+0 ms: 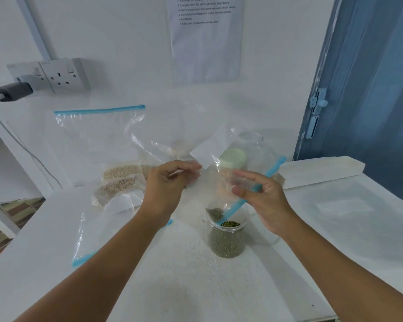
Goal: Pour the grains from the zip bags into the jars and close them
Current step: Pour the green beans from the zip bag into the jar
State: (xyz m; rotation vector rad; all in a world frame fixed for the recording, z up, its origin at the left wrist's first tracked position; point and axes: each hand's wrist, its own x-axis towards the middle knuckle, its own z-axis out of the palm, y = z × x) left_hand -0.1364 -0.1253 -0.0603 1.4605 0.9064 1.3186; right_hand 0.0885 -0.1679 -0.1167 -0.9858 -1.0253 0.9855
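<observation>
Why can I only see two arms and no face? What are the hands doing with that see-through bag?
The camera sits on the person's head and looks down, so you see only their own arms. The left hand pinches one corner of a clear zip bag, and the right hand holds it by its blue zip strip. The bag's mouth hangs over an open jar that holds small green grains. The jar stands on a white table. Behind it, seen through the bag, is a pale green lid. On the left lie more bags with brownish grains.
</observation>
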